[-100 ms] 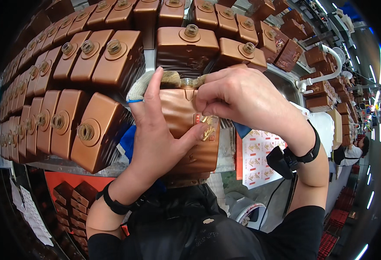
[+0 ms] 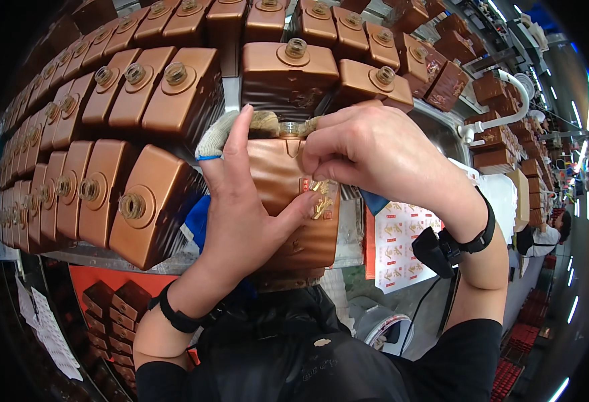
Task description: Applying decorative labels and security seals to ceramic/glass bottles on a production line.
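A copper-coloured rectangular bottle with a clear threaded neck lies in front of me, its neck pointing away. My left hand holds it: the thumb presses on gold lettering on its face, and one finger stands up. Worn fabric covers other fingers, which curve over the shoulder near the neck. My right hand is closed in a pinch over the bottle's right side, beside a small red mark and the lettering. Whatever is between its fingertips is hidden.
Rows of similar copper bottles crowd the left and far side. A sheet of gold-and-red stickers lies at right, near a white faucet and sink. Below it stands a bucket. A person is far right.
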`<action>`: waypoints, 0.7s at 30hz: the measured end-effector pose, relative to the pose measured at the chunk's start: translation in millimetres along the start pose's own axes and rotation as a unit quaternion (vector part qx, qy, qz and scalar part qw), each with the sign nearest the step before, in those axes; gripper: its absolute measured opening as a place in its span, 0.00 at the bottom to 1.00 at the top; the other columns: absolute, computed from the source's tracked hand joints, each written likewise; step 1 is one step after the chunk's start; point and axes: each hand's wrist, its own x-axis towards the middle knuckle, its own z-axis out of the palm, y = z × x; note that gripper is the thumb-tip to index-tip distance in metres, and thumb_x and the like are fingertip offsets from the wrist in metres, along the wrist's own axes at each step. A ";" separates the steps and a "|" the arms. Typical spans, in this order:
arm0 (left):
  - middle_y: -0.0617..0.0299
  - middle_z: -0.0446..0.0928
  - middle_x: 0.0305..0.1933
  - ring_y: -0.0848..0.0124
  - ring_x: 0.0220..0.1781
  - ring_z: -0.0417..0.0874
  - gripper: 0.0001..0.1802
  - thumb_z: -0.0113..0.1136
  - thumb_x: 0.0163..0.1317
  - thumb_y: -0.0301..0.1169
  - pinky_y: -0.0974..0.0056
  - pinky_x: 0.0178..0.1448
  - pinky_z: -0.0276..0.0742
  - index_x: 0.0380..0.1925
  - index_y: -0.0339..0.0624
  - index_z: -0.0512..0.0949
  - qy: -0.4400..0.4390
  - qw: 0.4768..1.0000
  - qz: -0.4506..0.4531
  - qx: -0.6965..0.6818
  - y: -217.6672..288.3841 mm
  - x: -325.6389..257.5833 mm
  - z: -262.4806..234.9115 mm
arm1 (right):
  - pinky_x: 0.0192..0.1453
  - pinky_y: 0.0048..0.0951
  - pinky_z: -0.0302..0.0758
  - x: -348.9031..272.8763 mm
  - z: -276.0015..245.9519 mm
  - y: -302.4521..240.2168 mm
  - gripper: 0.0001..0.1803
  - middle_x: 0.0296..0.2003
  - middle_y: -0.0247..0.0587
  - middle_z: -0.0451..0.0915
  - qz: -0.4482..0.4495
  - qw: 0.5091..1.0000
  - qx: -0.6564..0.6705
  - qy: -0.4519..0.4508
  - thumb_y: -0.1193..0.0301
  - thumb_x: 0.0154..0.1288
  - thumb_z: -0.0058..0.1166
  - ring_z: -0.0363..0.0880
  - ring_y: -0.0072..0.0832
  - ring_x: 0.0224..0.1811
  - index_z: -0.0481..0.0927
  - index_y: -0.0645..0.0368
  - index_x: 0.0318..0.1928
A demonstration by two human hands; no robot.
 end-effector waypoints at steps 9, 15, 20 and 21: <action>0.44 0.59 0.75 0.50 0.69 0.62 0.59 0.78 0.53 0.41 0.52 0.75 0.56 0.77 0.34 0.51 0.002 1.000 0.014 -0.009 -4.4 0.1 1.2 | 0.38 0.43 0.79 2.0 3.7 1.2 0.04 0.29 0.40 0.83 -0.009 1.000 -0.003 0.020 0.71 0.54 0.62 0.84 0.44 0.36 0.81 0.55 0.31; 0.44 0.60 0.74 0.51 0.69 0.62 0.55 0.76 0.57 0.40 0.52 0.75 0.56 0.77 0.34 0.52 0.011 1.000 0.021 -0.007 -5.7 1.1 2.2 | 0.36 0.42 0.77 1.8 6.2 3.1 0.05 0.28 0.40 0.83 -0.008 1.000 -0.003 0.025 0.70 0.55 0.63 0.84 0.43 0.35 0.80 0.55 0.29; 0.44 0.60 0.74 0.50 0.69 0.62 0.53 0.74 0.59 0.39 0.52 0.76 0.55 0.77 0.34 0.52 0.008 1.000 0.023 -0.012 -5.5 2.3 1.5 | 0.35 0.43 0.77 2.6 7.7 4.0 0.06 0.27 0.40 0.82 -0.011 0.999 0.004 0.030 0.69 0.55 0.62 0.84 0.44 0.34 0.79 0.55 0.29; 0.41 0.59 0.73 0.48 0.71 0.60 0.53 0.74 0.59 0.37 0.52 0.77 0.55 0.76 0.34 0.52 0.002 1.000 0.022 -0.007 -5.1 2.0 0.8 | 0.35 0.42 0.77 2.6 7.7 4.0 0.06 0.27 0.40 0.82 -0.009 1.000 0.006 0.029 0.69 0.55 0.62 0.84 0.44 0.34 0.79 0.55 0.28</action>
